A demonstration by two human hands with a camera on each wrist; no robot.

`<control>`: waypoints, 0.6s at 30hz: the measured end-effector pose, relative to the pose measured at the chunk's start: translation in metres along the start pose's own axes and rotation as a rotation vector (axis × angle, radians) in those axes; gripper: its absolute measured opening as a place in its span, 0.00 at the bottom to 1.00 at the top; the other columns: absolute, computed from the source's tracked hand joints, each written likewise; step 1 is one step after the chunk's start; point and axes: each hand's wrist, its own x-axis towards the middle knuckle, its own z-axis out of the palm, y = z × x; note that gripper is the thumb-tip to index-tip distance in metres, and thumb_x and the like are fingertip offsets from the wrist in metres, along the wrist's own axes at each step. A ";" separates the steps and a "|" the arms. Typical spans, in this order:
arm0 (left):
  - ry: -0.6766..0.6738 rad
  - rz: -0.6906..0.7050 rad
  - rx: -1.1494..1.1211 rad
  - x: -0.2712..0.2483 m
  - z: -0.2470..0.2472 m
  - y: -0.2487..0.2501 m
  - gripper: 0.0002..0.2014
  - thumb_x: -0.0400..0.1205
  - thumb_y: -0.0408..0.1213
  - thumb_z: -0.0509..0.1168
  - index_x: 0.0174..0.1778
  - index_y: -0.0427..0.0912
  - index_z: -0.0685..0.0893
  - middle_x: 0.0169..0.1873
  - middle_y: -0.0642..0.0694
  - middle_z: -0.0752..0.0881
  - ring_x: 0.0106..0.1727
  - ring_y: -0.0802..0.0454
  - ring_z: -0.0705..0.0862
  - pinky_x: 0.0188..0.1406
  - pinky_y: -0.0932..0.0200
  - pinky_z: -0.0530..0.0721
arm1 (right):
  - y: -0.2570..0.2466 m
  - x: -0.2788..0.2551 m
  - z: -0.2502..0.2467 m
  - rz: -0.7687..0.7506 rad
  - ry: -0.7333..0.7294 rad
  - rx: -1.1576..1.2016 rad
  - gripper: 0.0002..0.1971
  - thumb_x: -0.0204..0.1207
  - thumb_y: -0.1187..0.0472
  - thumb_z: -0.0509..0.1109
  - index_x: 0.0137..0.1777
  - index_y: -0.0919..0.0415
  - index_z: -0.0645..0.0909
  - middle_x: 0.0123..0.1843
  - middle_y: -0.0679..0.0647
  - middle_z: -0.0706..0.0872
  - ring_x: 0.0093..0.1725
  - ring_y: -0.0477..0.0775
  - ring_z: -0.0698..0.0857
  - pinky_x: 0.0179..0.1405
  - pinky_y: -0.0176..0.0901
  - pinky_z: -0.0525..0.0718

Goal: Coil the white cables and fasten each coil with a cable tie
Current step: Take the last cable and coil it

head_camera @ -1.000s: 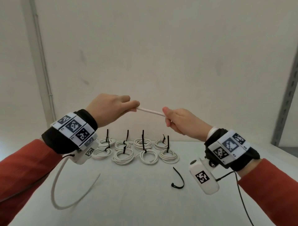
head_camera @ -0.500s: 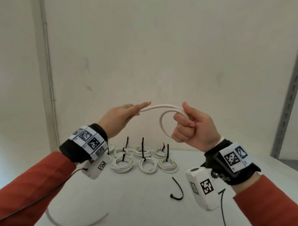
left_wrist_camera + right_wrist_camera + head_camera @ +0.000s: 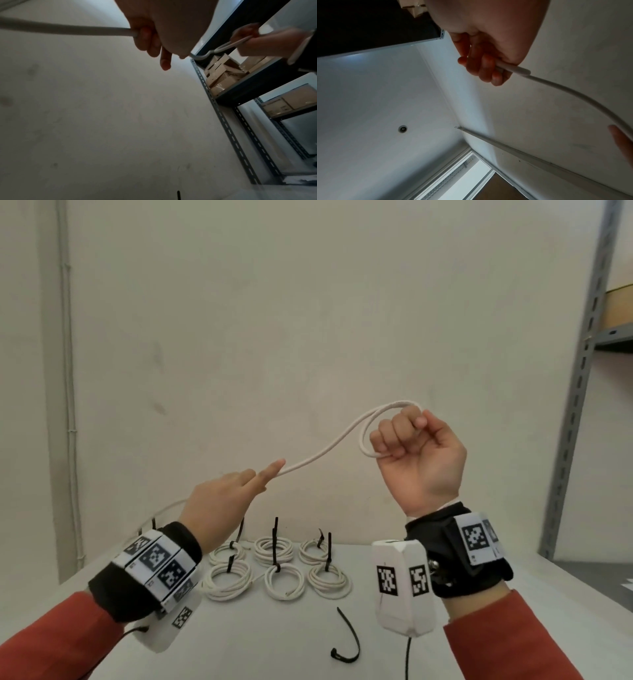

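**Inspector:** State the grip on the white cable.

**Assistant:** The right hand is raised on the right, fingers curled into a fist round the first loop; the loop arcs over the knuckles and comes back into the fist. My judgement: the fist pins the turn so that it cannot spring open. The left hand, lower and to the left, pinches the running length between its forefinger, held out straight, and thumb, apparently to feed and steer it. The cable spans the air between both hands, above the table; its tail trails off to the left behind the left wrist.

**Inspector:** Finished work?

**Assistant:** At least six tied coils lie in two rows at the far middle of the table, each with a black tie standing up; the left wrist may hide more. Grouping them there probably keeps the near area free for working.

**Inspector:** And the fastener?

**Assistant:** One loose black cable tie lies curved on the near table, well apart from the coils, presumably staged for this coil.

**Inspector:** Readable markings?

**Assistant:** None. The wristbands and wrist camera housings carry black-and-white square code patterns only. Cardboard boxes on the shelving show print too blurred to read.
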 end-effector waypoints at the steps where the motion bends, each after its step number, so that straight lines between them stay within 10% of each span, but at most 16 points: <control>1: 0.028 0.046 0.037 0.001 -0.002 0.002 0.49 0.59 0.18 0.76 0.75 0.51 0.69 0.35 0.52 0.84 0.26 0.49 0.81 0.15 0.62 0.69 | 0.003 0.003 -0.001 -0.015 0.005 0.002 0.13 0.76 0.60 0.52 0.30 0.57 0.70 0.23 0.49 0.57 0.25 0.50 0.58 0.27 0.42 0.65; 10: 0.132 0.360 0.136 0.011 -0.039 0.032 0.21 0.71 0.25 0.50 0.57 0.45 0.76 0.33 0.51 0.81 0.30 0.49 0.78 0.20 0.59 0.73 | 0.037 0.027 -0.001 0.055 0.123 -0.234 0.17 0.86 0.61 0.50 0.35 0.59 0.69 0.22 0.48 0.65 0.24 0.49 0.65 0.31 0.41 0.67; 18: 0.076 0.343 0.046 0.015 -0.051 0.024 0.14 0.86 0.41 0.54 0.44 0.42 0.83 0.31 0.48 0.80 0.26 0.48 0.79 0.13 0.58 0.74 | 0.067 0.003 -0.009 0.281 -0.328 -1.454 0.15 0.87 0.62 0.55 0.38 0.59 0.75 0.29 0.51 0.80 0.28 0.50 0.78 0.37 0.48 0.81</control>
